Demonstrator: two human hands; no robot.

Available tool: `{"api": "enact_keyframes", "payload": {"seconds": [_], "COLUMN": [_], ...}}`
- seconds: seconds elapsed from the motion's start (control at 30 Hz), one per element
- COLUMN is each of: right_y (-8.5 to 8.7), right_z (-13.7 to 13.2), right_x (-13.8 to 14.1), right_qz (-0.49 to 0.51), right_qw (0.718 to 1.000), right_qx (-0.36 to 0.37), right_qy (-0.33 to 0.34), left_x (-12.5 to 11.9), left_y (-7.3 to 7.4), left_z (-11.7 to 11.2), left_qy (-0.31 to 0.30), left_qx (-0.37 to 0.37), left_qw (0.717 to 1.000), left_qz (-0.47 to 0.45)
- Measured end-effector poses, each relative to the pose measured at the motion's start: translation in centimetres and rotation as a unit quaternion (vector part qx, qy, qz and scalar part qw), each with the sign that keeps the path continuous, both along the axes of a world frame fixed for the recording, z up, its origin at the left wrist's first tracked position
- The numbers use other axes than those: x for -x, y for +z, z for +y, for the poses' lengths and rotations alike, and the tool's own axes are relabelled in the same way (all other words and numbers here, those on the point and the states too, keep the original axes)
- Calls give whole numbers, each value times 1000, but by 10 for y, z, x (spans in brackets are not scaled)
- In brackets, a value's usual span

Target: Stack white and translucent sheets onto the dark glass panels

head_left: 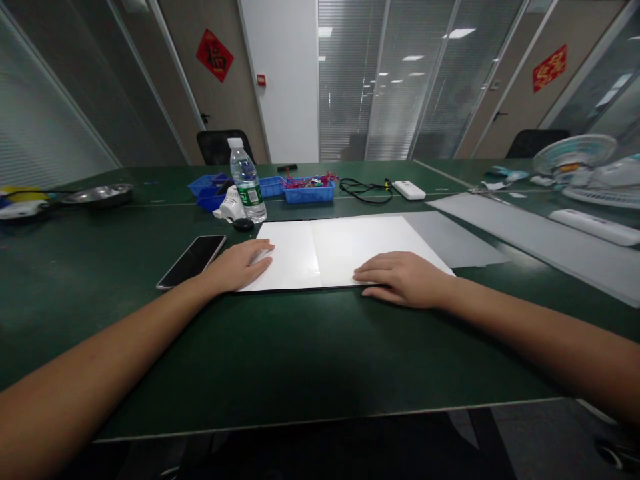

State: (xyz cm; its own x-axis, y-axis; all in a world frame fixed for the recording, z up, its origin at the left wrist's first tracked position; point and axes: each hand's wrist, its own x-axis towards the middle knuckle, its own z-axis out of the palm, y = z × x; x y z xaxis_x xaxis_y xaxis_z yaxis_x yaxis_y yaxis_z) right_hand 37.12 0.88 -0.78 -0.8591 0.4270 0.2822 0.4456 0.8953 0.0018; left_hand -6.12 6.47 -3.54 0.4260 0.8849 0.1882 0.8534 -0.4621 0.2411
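While left hand (240, 265) and right hand (403, 279) press, fingers flat and empty, on creased white paper sheet (345, 248), uneven pressure could skid it.

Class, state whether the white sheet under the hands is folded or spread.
Spread flat: the white sheet lies open, a crease down its middle, left hand and right hand on its near edge.

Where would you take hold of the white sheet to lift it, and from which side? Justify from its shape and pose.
Probably the near edge, from the person's side. The white sheet lies flat on the table, so only a thin edge offers a grip; the left hand and right hand rest flat on its near corners, while a bottle stands by its far left corner.
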Motion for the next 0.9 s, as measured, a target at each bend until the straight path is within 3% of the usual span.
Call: {"api": "enact_keyframes", "payload": {"seconds": [0.07, 0.13, 0.23, 0.37, 0.47, 0.67, 0.9], "right_y": [2, 5, 9, 9, 7, 4, 2], "right_z": [3, 11, 31, 58, 70, 68, 40], "right_x": [-2, -13, -40, -78, -97, -90, -46], "right_qz": [8, 13, 5, -54, -69, -39, -6], "right_qw": [1000, 999, 987, 943, 916, 930, 976], "right_qx": [12, 12, -3, -9, 1, 29, 44], "right_qy": [9, -30, -158, -329, -395, -365, -211], "left_x": [0, 1, 1, 3, 3, 2, 1], "left_y": [0, 0, -1, -3, -4, -2, -2], "left_z": [0, 0, 1, 3, 4, 2, 1], "left_qy": [0, -2, -3, -4, -6, 1, 2], "left_qx": [0, 1, 3, -2, -1, 7, 11], "left_qw": [1000, 1000, 1000, 1000, 1000, 1000, 1000], "left_qz": [2, 2, -3, -5, -4, -9, -17]}}
